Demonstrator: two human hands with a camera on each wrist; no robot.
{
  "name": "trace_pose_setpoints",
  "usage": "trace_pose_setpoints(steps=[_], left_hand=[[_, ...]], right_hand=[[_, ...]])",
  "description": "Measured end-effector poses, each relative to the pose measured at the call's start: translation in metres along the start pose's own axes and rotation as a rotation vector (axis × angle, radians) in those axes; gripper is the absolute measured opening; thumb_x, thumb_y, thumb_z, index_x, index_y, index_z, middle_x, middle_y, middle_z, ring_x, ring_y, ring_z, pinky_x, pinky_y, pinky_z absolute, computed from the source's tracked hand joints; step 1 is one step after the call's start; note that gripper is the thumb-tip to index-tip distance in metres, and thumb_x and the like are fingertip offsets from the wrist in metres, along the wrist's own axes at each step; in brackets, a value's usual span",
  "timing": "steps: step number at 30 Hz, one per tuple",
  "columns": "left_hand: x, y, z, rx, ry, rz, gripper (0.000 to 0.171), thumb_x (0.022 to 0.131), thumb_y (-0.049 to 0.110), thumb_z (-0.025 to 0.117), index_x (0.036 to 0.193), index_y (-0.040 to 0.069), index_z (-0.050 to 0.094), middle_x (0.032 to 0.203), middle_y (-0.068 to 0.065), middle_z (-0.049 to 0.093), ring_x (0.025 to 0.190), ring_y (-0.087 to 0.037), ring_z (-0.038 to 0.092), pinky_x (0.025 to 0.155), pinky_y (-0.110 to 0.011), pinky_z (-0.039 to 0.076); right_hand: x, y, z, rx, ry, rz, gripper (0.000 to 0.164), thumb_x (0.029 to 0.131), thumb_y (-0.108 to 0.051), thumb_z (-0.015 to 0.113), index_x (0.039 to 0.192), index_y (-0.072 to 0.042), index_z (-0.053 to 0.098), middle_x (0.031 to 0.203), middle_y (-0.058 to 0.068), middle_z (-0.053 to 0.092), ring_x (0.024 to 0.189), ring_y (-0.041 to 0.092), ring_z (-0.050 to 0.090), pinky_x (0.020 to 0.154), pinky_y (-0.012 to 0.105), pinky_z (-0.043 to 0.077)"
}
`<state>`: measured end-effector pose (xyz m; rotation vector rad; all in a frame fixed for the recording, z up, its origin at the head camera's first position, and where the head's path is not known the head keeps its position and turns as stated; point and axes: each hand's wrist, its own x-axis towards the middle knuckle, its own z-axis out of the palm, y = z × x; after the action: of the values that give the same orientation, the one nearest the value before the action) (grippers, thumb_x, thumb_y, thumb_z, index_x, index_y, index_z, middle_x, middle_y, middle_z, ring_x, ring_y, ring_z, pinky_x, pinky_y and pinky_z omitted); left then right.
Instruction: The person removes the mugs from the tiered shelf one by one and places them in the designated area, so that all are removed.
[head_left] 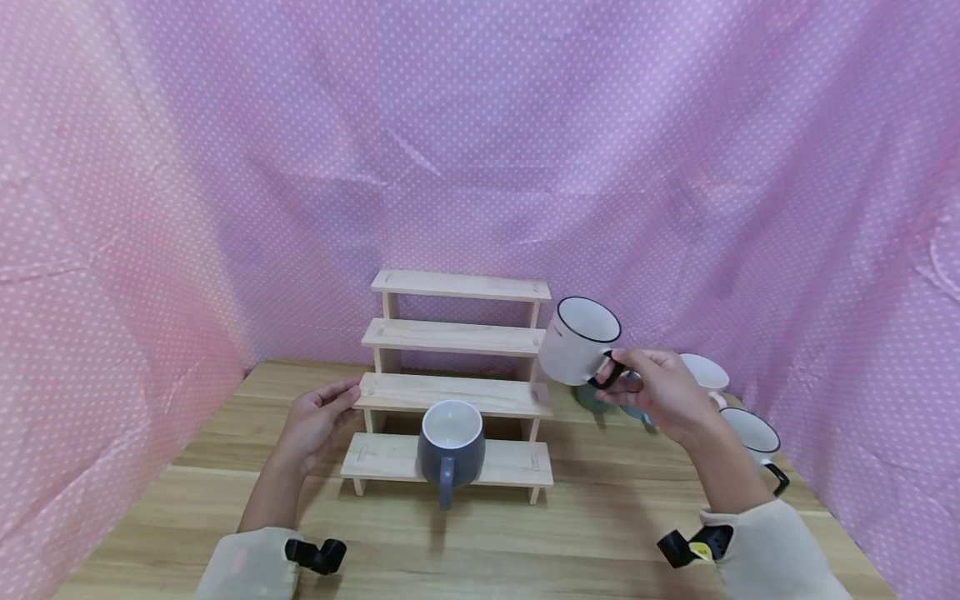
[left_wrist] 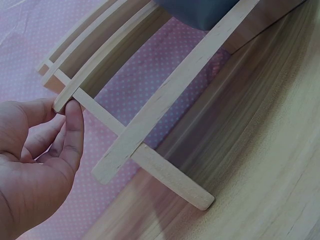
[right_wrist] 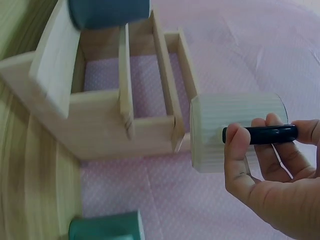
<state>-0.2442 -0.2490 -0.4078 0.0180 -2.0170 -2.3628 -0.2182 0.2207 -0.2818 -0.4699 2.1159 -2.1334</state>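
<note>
Behind each grip, the person wears a cream sleeve [head_left: 251,565] and a blocky black wrist device [head_left: 318,556]; the right one bears a yellow patch [head_left: 701,551].

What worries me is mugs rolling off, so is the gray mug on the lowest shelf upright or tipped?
Upright: the head view shows the gray mug standing on the lowest shelf, its white-lined mouth facing up.

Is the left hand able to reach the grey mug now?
Probably yes: the grey mug stands on the lowest shelf with nothing in front; the left hand would first release the shelf above.
</note>
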Motion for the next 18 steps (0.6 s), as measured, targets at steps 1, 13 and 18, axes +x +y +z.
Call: trace_pose_setpoints(steps=[1,13,18], left_hand=[[0.0,0.0,0.0,-0.002,0.001,-0.001,0.052,0.103,0.016,0.065,0.143,-0.011,0.047,0.112,0.003,0.064,0.101,-0.007,0.066,0.094,-0.02,0.057],[0.0,-0.001,0.0,-0.007,0.001,-0.001,0.051,0.103,0.016,0.065,0.143,-0.011,0.048,0.112,0.004,0.066,0.101,-0.007,0.066,0.095,-0.021,0.057],[0.0,0.001,-0.001,-0.021,-0.007,0.0,0.054,0.103,0.016,0.065,0.145,-0.012,0.045,0.112,0.004,0.065,0.102,-0.006,0.066,0.095,-0.02,0.056]], right_hand=[[-0.002,0.001,-0.004,-0.005,0.005,-0.001,0.035,0.108,-0.012,0.049,0.085,0.0,0.073,0.088,0.007,0.068,0.081,0.025,0.073,0.08,0.038,0.065],[-0.032,0.022,-0.047,0.009,0.079,0.029,0.036,0.109,-0.01,0.047,0.086,-0.001,0.073,0.087,0.006,0.069,0.081,0.023,0.073,0.076,0.035,0.065],[-0.043,0.033,-0.061,0.06,0.152,0.043,0.037,0.109,-0.009,0.046,0.085,-0.003,0.073,0.084,0.006,0.069,0.079,0.023,0.072,0.075,0.035,0.065]])
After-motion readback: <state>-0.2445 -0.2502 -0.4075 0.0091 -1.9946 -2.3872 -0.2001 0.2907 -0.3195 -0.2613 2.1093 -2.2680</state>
